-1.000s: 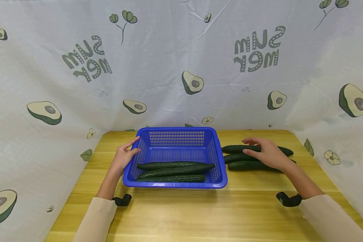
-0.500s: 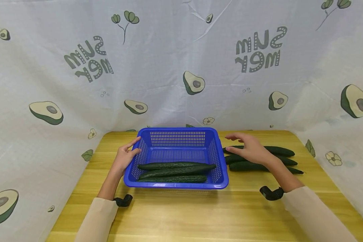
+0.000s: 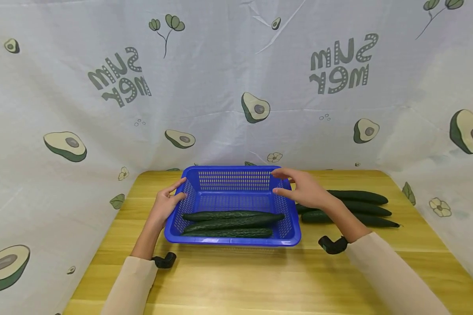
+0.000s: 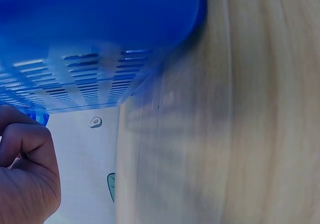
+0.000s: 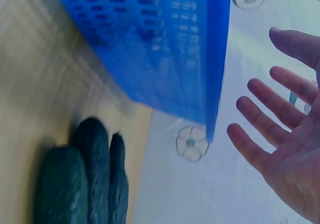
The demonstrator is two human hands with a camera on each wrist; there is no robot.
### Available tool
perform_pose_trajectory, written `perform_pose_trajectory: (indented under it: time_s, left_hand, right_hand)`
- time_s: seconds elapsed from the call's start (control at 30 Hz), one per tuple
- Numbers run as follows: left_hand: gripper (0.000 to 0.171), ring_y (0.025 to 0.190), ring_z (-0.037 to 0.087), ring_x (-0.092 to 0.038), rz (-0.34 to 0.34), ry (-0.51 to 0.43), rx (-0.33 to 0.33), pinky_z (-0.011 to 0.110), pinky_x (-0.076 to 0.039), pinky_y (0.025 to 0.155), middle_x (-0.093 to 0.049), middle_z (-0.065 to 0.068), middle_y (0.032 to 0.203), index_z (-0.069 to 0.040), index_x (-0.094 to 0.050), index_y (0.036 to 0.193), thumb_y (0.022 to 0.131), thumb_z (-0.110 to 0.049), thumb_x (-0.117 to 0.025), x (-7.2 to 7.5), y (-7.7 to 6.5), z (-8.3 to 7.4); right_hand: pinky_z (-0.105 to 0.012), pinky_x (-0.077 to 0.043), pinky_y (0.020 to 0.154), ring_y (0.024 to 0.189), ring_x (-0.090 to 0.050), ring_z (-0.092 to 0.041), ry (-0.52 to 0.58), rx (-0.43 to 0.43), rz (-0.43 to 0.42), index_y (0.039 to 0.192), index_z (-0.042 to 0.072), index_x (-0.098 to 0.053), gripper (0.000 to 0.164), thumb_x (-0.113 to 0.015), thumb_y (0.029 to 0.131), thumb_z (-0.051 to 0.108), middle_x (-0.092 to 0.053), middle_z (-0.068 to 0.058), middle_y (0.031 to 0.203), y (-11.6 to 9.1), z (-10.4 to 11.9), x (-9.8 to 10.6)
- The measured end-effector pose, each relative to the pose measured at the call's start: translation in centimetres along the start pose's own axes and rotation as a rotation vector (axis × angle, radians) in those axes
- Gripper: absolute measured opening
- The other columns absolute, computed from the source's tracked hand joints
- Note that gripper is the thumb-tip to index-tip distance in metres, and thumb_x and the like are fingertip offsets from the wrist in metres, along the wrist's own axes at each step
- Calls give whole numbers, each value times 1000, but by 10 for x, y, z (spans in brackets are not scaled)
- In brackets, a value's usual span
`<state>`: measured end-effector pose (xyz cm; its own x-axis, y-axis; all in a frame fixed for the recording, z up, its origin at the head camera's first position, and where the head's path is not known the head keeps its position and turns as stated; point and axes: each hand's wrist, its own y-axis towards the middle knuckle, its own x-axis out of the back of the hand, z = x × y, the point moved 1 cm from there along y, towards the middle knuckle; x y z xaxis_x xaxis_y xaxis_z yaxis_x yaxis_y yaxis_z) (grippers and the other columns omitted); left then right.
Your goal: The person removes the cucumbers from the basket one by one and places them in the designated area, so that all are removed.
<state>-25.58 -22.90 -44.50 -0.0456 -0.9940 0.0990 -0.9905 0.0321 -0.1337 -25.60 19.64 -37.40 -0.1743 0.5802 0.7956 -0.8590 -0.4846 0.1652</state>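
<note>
A blue plastic basket [image 3: 232,241] with slotted walls stands in the middle of the wooden table. Three dark green cucumbers [image 3: 230,223] lie side by side along its near side. My left hand [image 3: 162,206] grips the basket's left rim, thumb on the inner side; in the left wrist view its fingers [image 4: 31,143] are curled at the rim. Over the right rim hovers my right hand [image 3: 304,189], thumb and fingers spread apart with nothing between them. The right wrist view shows that hand [image 5: 295,129] palm on, with its fingertips apart from the basket rim [image 5: 218,58].
To the right of the basket, three more cucumbers [image 3: 364,208] lie on the table [image 3: 236,284], partly hidden behind my right hand and forearm. A white cloth [image 3: 217,78] printed with avocados hangs behind the table and along both sides.
My right hand has moved left from above the loose cucumbers to the basket's right rim, with nothing in it. My left hand stays at the left rim, and the cucumbers have not moved.
</note>
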Motion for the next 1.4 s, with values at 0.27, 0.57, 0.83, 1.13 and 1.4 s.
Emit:
perform_pose_trajectory:
  time_s: [0.27,0.57,0.83,1.13,1.4]
  left_hand:
    - [61,86,32,-77,9,4,19,37,-64,69,-66,36,123,-23,-48,156,99,-10,-62,-1,-6,-13]
    - [58,83,26,-77,-39,38,-3,34,-64,69,-68,31,125,-31,-51,154,99,-16,-64,2,3,4]
    - [57,85,27,-77,-31,22,-13,34,-64,69,-68,30,127,-32,-52,152,99,-16,-65,2,2,4]
    - [58,84,29,-78,-28,27,2,36,-64,69,-69,32,122,-31,-50,154,100,-15,-64,5,4,2]
    - [59,65,18,-71,-26,8,-4,31,-62,62,-73,13,78,-26,-51,154,99,-11,-64,3,8,5]
  right_hand:
    - [-56,-50,106,130,-59,-35,52,42,57,145,12,-56,55,-70,98,37,-63,-12,142,22,21,-12]
    - [-56,-51,104,127,-60,-36,45,112,106,144,8,-58,54,-69,99,36,-63,-12,141,50,46,-18]
    - [-50,-53,100,128,-59,-32,59,105,180,145,11,-57,52,-67,100,36,-62,-11,142,75,49,-39]
    - [-53,-51,105,129,-59,-34,44,88,288,147,9,-55,55,-67,100,35,-61,-14,143,91,44,-68]
    - [-54,-50,107,128,-60,-39,46,67,399,147,8,-54,57,-68,99,35,-61,-19,142,92,40,-86]
